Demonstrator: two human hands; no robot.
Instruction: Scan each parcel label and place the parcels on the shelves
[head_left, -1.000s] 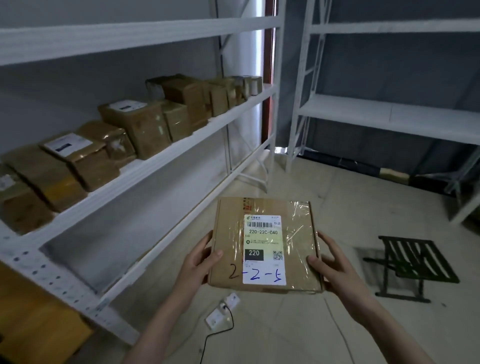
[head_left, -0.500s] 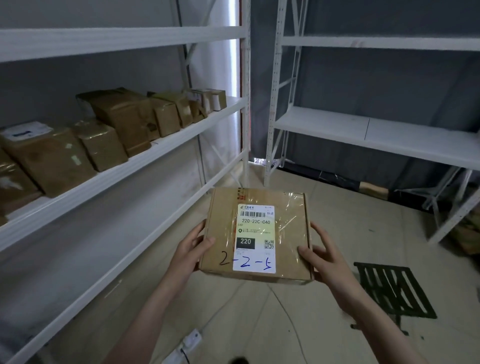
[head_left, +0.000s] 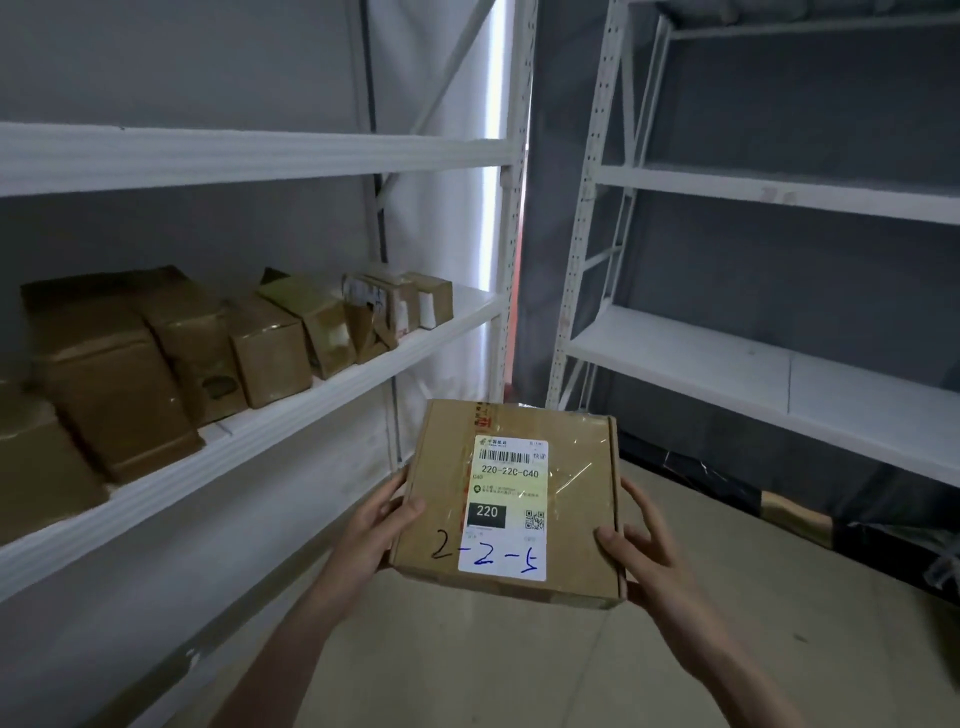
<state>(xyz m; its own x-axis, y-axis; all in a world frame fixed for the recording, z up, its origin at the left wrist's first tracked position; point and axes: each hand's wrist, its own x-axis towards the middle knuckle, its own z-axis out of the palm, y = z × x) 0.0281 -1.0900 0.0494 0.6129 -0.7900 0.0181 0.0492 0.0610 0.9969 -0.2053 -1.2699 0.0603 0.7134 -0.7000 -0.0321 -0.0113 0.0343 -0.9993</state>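
White metal shelves (head_left: 291, 415) line the left and far walls above a pale floor; since a second ago the view has lifted, losing the black stool. The left hand (head_left: 375, 530) and right hand (head_left: 641, 553) grip opposite edges of the flat, tape-glossed cardboard parcel (head_left: 582, 499), label (head_left: 506, 506) up, beside the boxed shelf.

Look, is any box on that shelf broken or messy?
Yes. On the white metal shelf, one brown cardboard parcel with torn tape near the far end looks ripped. The boxes beside it lean crookedly. The flat cardboard parcel being held looks fine.
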